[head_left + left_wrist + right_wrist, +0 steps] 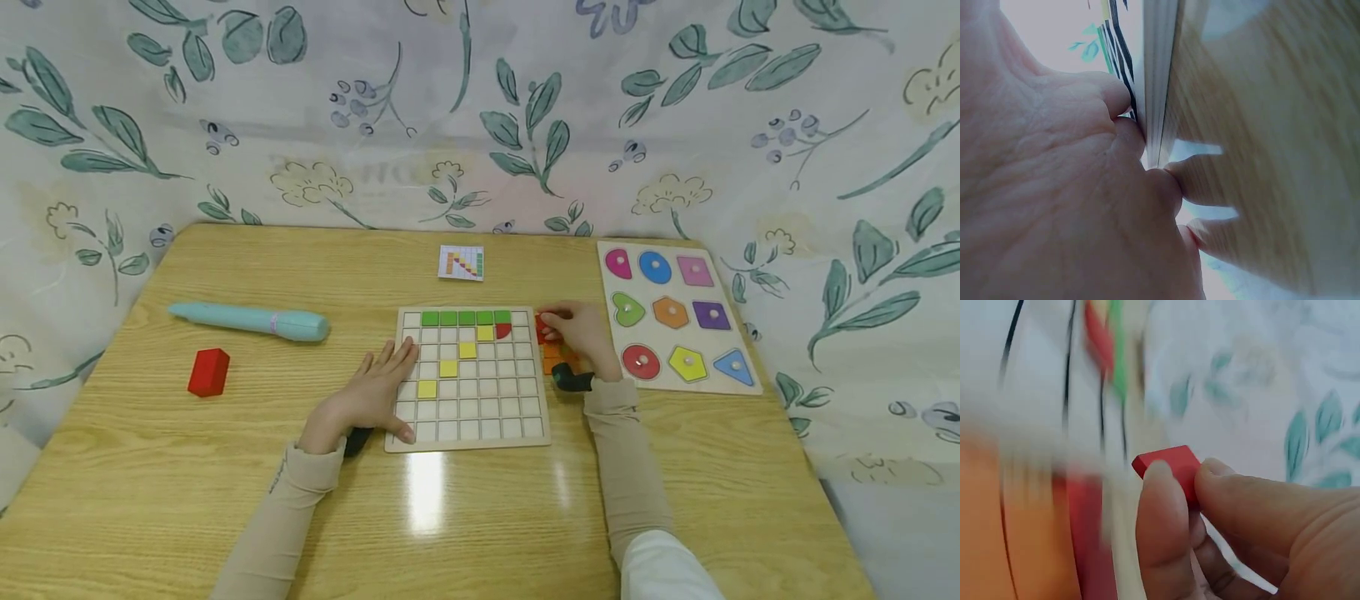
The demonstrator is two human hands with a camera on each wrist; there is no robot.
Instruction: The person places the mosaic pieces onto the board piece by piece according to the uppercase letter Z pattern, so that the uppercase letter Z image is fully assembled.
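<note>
A wooden grid board [487,429] lies in front of me, with a row of green tiles [467,318] near its top. Yellow tiles [447,368] run diagonally below, and a rounded red piece [503,331] sits under the green row's right end. My left hand [375,392] rests on the board's left edge, fingers spread. In the left wrist view, its fingers touch the board's side [1159,75]. Beyond the right edge, my right hand [581,332] pinches a small red piece [1175,459] between thumb and fingers. Orange tiles [551,360] lie beneath that hand, partly hidden.
A pattern card [461,262] lies behind the board. To the right is a shape puzzle board [660,275] with knobbed pieces. A turquoise pen-shaped object [247,320] and a red block [209,372] lie on the left. A flowered cloth [420,125] hangs behind the table.
</note>
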